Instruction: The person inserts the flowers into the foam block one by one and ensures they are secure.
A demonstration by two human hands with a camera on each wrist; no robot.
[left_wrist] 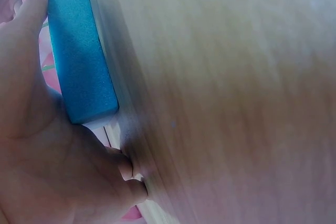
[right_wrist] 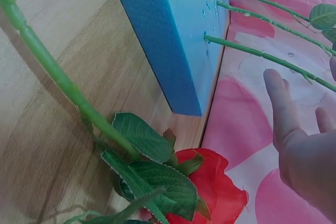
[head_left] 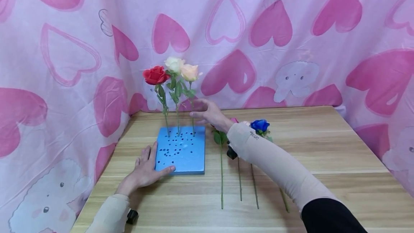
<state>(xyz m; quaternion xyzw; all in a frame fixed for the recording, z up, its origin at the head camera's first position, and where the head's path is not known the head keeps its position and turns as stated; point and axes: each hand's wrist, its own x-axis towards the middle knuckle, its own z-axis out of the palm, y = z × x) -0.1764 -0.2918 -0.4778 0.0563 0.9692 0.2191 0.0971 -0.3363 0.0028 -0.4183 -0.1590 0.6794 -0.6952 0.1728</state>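
Note:
A blue foam block (head_left: 194, 161) dotted with holes lies on the table. Three artificial roses stand upright in its far row: a red rose (head_left: 156, 75), a white rose (head_left: 174, 65) and a peach rose (head_left: 189, 72). My left hand (head_left: 144, 171) rests against the block's near left corner, thumb laid over the top and the other fingers along the side. Beside the peach rose's stem (right_wrist: 252, 52), my right hand (head_left: 211, 115) has its fingers spread and grips nothing. In the right wrist view a gap shows between the index fingertip and that stem.
Right of the block, several long-stemmed roses lie on the wooden table (head_left: 323, 146), among them a blue rose (head_left: 260, 125) and a red rose (right_wrist: 215, 182). My right forearm partly covers them. A pink heart-patterned curtain (head_left: 194, 6) hangs behind the table.

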